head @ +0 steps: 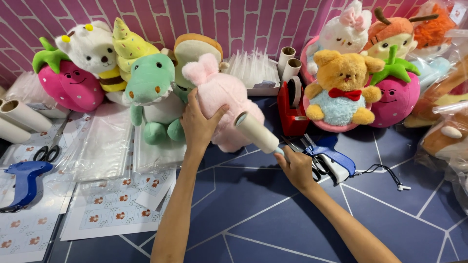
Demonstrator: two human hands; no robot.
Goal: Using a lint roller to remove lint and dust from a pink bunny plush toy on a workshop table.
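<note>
On the blue table (253, 214), printed sheets (114, 207) lie beside clear bags (100, 141).

The pink plush toy (222, 97) has soft, fluffy, matt cloth fur. The lint roller (256, 131) pressed against it looks like smooth, pale paper on a plastic handle. The green plush dinosaur (151, 83) has short matt pile. Clear plastic bags (97, 141) lie glossy and crinkled. The red tape dispenser (291, 114) is shiny hard plastic. The tabletop (253, 214) is smooth and matt blue.
</note>
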